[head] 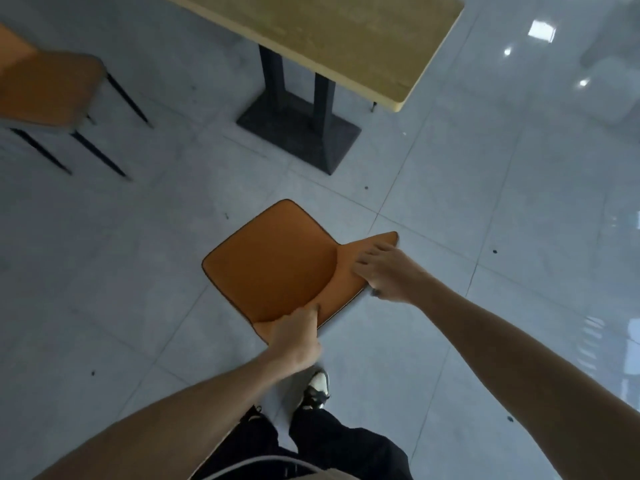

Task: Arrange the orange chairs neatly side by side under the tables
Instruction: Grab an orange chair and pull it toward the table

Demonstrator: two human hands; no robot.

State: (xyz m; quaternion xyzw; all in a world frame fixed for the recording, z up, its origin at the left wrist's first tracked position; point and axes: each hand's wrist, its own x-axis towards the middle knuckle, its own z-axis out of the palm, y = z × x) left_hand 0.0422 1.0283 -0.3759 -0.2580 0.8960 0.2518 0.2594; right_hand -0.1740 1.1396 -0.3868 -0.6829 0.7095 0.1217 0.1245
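Note:
An orange chair (273, 261) stands on the floor right in front of me, seen from above, its seat pointing toward the table. My left hand (296, 336) grips the near end of its backrest, thumb on the front face. My right hand (384, 271) grips the far end of the same backrest, fingers curled over the top edge. A wooden-topped table (346, 32) on a black pedestal base (301, 133) stands beyond the chair. A second orange chair (48, 88) with thin black legs stands at the far left, apart from the table.
Grey tiled floor (138, 271) lies all around, glossy with light reflections at the right. My legs in dark trousers and a black-and-white shoe (317, 388) are just behind the chair.

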